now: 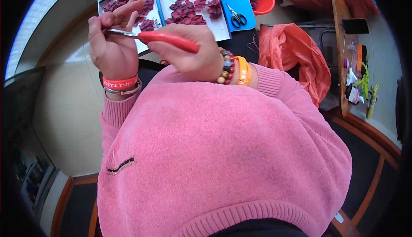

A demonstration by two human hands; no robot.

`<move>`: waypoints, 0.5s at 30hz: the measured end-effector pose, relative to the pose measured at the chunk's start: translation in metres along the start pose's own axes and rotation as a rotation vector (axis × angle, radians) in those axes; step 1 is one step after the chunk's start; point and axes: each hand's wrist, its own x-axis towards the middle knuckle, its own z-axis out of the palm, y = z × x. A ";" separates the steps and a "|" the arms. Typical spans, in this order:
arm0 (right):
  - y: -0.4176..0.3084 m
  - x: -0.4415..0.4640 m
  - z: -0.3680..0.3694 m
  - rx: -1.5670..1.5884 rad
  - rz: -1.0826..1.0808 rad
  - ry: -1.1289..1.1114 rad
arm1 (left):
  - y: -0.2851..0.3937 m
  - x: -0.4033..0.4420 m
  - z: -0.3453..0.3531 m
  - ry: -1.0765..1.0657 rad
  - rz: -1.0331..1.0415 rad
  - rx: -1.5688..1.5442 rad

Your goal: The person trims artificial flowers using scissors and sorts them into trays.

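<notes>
Pale tiled floor (64, 108) shows around the work. A white tray (220, 30) has flowers (182, 11) in it, with a blue board (246, 8), scissors (238, 20) and a red bowl (267, 0) to its right. On the tray's near side, the right hand (195, 50) has its fingers wrapped around a tool (169, 40), its metal tip at the left hand (112, 50), whose thumb and forefinger draw together; I cannot tell whether they grip anything. The step seems fine work at that tip, and the next move likely calls for a steady left hand. The tool is red-handled and slim; the flowers, dark red and ruffled.
</notes>
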 end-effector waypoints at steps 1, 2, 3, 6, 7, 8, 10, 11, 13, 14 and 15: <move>0.008 0.001 0.000 -0.177 -0.203 0.011 | 0.000 -0.003 0.006 0.148 -0.019 0.073; 0.017 0.001 -0.002 -0.298 -0.278 -0.033 | -0.001 -0.004 0.008 0.204 -0.039 0.174; 0.016 0.002 -0.005 -0.438 -0.349 -0.051 | -0.002 -0.005 0.012 0.261 -0.066 0.248; 0.015 -0.001 -0.008 -0.139 -0.085 -0.028 | -0.002 -0.006 0.014 0.169 -0.104 0.169; 0.004 -0.004 -0.007 0.225 0.225 0.002 | -0.002 -0.003 0.008 0.091 -0.098 0.045; -0.005 -0.004 -0.009 0.594 0.529 0.033 | -0.001 0.000 0.003 -0.057 -0.075 -0.022; 0.007 -0.002 -0.027 1.253 0.970 -0.132 | 0.002 0.005 0.004 -0.266 -0.034 0.045; 0.018 -0.007 -0.030 1.543 1.018 -0.245 | 0.007 0.007 0.011 -0.382 -0.048 0.053; 0.014 -0.013 -0.028 1.650 0.959 -0.240 | 0.013 0.007 0.033 -0.405 -0.069 0.121; 0.014 -0.014 -0.032 1.738 0.900 -0.315 | 0.011 0.007 0.037 -0.383 -0.086 0.119; 0.010 -0.018 -0.029 1.331 0.641 -0.151 | 0.009 0.007 0.041 -0.365 -0.101 0.118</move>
